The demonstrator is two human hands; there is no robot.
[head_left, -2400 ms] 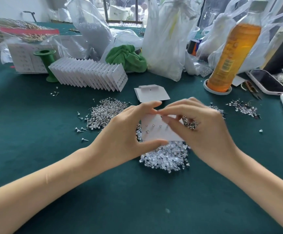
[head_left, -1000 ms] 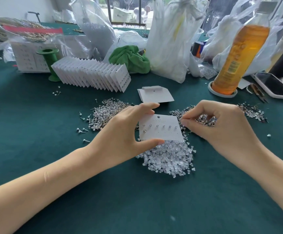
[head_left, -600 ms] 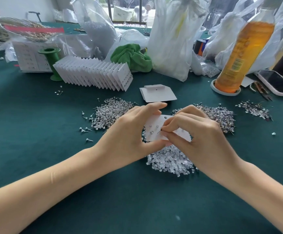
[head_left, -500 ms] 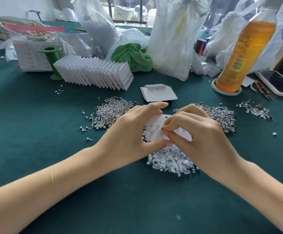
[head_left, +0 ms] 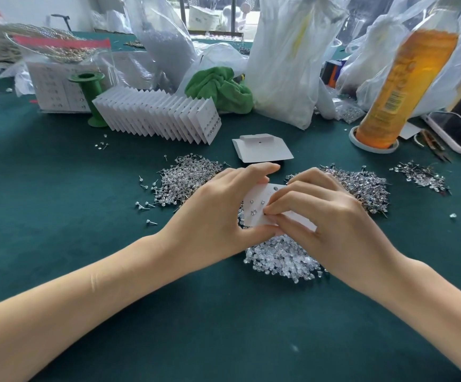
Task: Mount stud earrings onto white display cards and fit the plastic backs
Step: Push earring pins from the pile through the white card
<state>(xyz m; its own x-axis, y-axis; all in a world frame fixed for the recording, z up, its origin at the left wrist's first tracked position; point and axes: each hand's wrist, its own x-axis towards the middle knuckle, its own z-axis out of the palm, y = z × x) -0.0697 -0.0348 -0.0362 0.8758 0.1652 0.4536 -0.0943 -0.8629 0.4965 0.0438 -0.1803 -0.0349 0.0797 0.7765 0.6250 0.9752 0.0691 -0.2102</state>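
My left hand (head_left: 218,213) pinches a white display card (head_left: 256,208) by its left edge, thumb below and forefinger above. A few small studs sit in the card's left holes. My right hand (head_left: 325,216) presses its thumb and forefinger together on the card's middle; what they pinch is too small to see. Under the card lies a heap of clear plastic backs (head_left: 281,260). Piles of stud earrings lie to the left (head_left: 188,177) and to the right (head_left: 361,186) of my hands.
A fanned row of filled cards (head_left: 157,114) stands at the back left beside a green spool (head_left: 91,97). A blank card (head_left: 262,148) lies behind my hands. An orange bottle (head_left: 400,86), a phone (head_left: 458,132), a green cloth (head_left: 221,88) and plastic bags crowd the back.
My right hand went out to the right stud pile, then came back over the card and now presses on its middle. My left hand has kept its hold on the card.
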